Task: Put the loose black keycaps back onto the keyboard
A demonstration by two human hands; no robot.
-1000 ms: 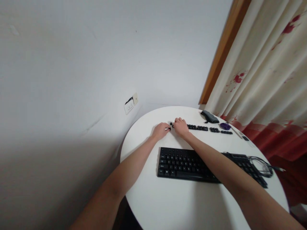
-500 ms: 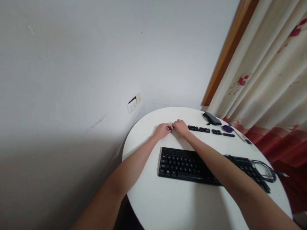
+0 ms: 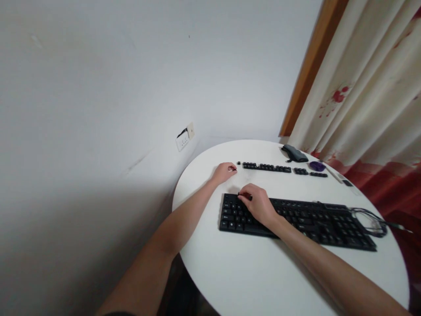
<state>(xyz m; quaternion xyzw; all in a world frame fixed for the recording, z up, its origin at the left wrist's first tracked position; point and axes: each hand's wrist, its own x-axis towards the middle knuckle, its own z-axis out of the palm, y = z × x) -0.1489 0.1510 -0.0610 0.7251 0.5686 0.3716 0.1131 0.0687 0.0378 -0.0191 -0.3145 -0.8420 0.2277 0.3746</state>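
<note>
My right hand [image 3: 259, 205] is above the upper left part of a black keyboard [image 3: 305, 220], its fingertips pinched on a small black keycap [image 3: 239, 193]. On the far left of the white table, my left hand [image 3: 224, 172] rests with thumb and finger curled round another small dark keycap [image 3: 234, 170], mostly hidden. Just beyond its fingertips sits a single loose keycap [image 3: 238, 163]. Further right, loose black keycaps [image 3: 267, 167] lie lined up in rows, with smaller groups [image 3: 301, 171] continuing the line. Gaps show along the keyboard's top row.
A grey and black object [image 3: 294, 153] lies at the back right beside a purple item [image 3: 317, 166]. The keyboard's coiled cable [image 3: 371, 224] lies at the right, its plug over the round table's [image 3: 263, 272] edge. A wall and a curtain [image 3: 362, 87] stand behind.
My right hand has drawn back from the keycap rows to the keyboard's upper left. The left hand stays about where it was. The view has shifted slightly.
</note>
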